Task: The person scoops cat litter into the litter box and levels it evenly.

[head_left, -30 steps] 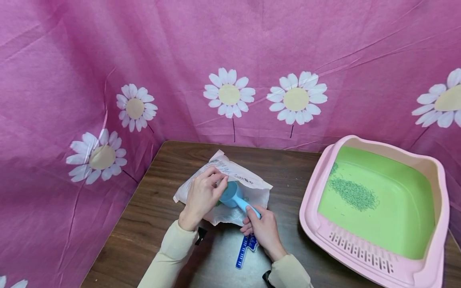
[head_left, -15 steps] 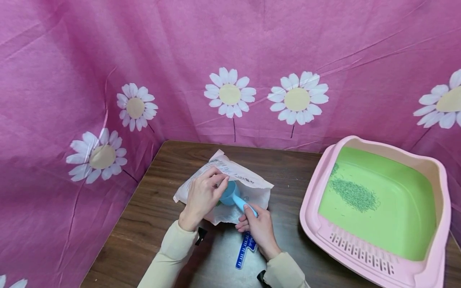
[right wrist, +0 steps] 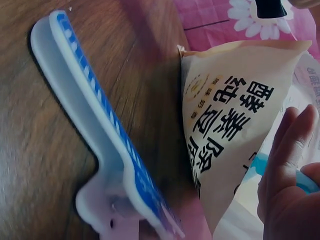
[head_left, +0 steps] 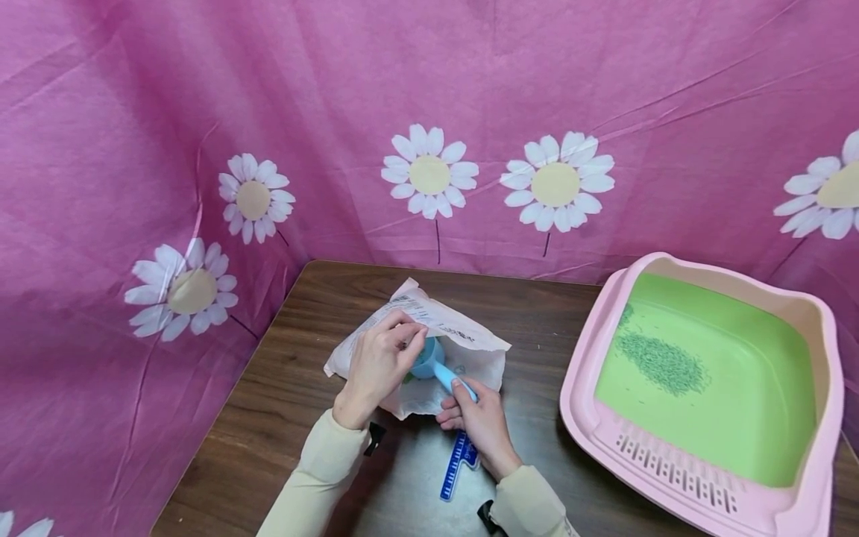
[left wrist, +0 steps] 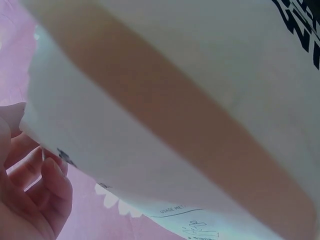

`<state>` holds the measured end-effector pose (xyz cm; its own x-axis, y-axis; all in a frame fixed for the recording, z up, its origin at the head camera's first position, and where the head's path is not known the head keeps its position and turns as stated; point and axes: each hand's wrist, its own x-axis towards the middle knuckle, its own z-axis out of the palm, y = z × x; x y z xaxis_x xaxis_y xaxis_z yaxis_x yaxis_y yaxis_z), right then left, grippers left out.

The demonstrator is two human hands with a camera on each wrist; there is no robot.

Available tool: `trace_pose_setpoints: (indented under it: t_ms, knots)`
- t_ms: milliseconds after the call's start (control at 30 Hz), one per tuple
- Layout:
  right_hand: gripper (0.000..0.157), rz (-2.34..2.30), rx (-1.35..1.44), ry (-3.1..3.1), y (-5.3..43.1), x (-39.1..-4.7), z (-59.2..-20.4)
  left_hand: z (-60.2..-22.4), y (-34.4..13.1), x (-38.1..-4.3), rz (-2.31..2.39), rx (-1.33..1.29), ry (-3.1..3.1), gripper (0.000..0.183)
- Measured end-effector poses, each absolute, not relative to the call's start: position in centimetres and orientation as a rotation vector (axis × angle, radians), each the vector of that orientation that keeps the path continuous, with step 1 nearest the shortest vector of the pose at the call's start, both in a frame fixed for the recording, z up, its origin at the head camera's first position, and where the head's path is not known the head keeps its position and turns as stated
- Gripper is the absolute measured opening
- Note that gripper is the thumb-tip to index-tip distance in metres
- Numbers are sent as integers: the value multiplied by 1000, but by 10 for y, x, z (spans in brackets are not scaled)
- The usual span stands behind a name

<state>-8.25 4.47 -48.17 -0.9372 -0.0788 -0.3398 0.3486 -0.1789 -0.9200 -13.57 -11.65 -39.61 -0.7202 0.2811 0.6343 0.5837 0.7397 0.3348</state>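
My left hand (head_left: 384, 363) pinches the upper edge of a pale pink bag (head_left: 463, 322), lifting its mouth; the left wrist view shows the thumb and fingers on that edge. My right hand (head_left: 485, 426) grips the handle of a light blue scoop (head_left: 448, 377), whose cup sits inside the bag's mouth, partly behind the left hand. What the cup holds is hard to make out. In the right wrist view, dark Chinese characters cover the bag's face (right wrist: 227, 120). Just under the right hand a blue and white bag clip (head_left: 458, 464) lies on the table.
A pink litter box (head_left: 576, 388) with a green inner floor stands at the right of the wooden table (head_left: 268, 418). Green litter pellets (head_left: 661, 362) lie in a patch on its floor. A pink curtain with daisies (head_left: 349, 134) hangs behind the table.
My right hand and the scoop have moved slightly left and deeper into the bag. The left hand keeps its pinch on the bag's edge.
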Motion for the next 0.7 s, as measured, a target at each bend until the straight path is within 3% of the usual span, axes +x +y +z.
trace_pose_setpoints:
  t_ms: [700]
  knots:
    - [38, -2251, 355, 1709, 54, -79, -483, -391, -122, -137, -749, -604, -2390, 8]
